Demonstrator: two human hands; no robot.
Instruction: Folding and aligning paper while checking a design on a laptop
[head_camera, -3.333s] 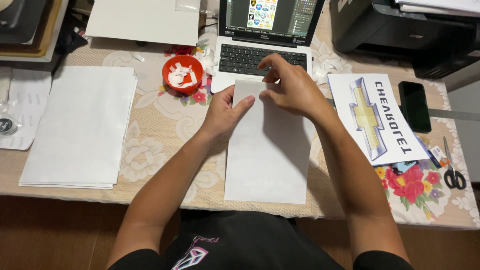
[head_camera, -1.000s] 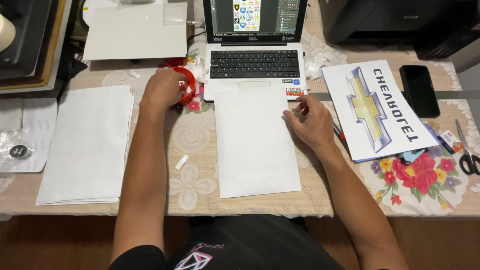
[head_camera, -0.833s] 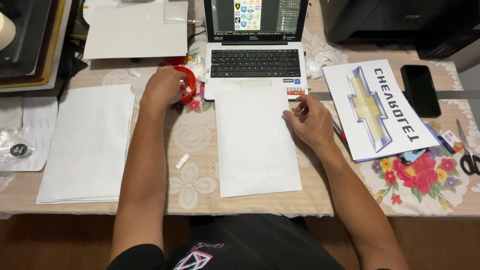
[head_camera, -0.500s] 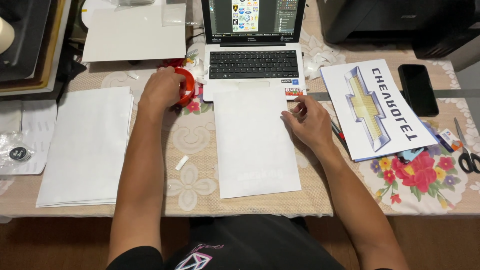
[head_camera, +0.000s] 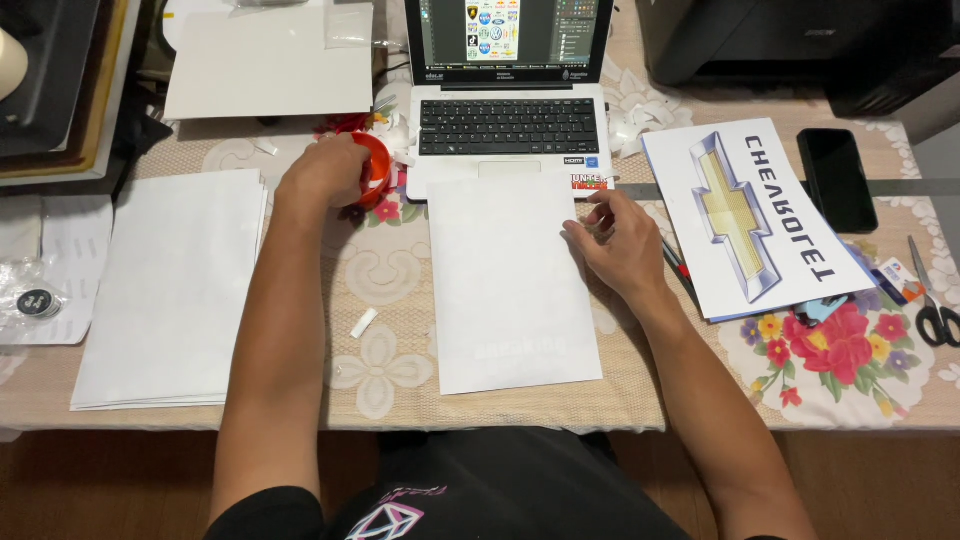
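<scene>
A white sheet of paper lies flat in front of me, its top edge against the open laptop. My right hand rests on the sheet's right edge with fingers loosely curled and nothing gripped. My left hand reaches into a small red bowl left of the laptop; its fingers are bent over the bowl's rim and hide what is inside.
A stack of white sheets lies at the left. A printed sheet with a gold cross-shaped emblem, a black phone and scissors are at the right. A black printer stands at the back right. A small paper scrap lies near my left forearm.
At first both hands pressed on the top of the white sheet. My left hand has since gone to the red bowl and my right hand has slid to the sheet's right edge.
</scene>
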